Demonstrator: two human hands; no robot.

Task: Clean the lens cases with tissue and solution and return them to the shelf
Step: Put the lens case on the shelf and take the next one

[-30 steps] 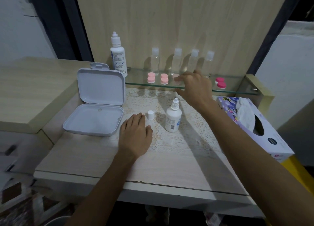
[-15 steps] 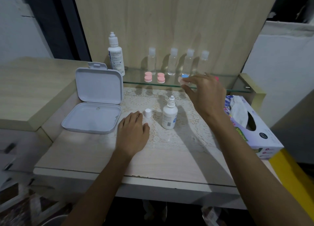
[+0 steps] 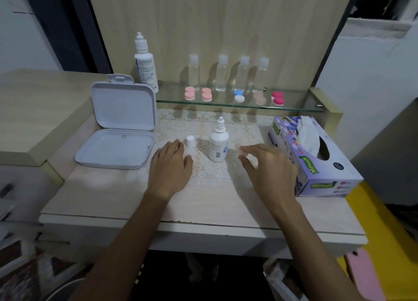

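Left hand [image 3: 169, 167] flat on the surface [image 3: 203, 201], grip empty, right hand [image 3: 267, 167] blurred, grip unclear, lens cases [image 3: 238, 96] on glass shelf [image 3: 298, 107], solution bottle [image 3: 218, 143] uncapped, tissue box [image 3: 316, 160] reading "Mysoft"

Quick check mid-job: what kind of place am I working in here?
Probably a home vanity or dressing table used for contact lens care: a glass shelf holding lens cases and small clear bottles, plus a solution bottle and a tissue box.

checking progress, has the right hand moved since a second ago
Yes. The right hand has come back from the glass shelf to the table, now right of the small solution bottle.
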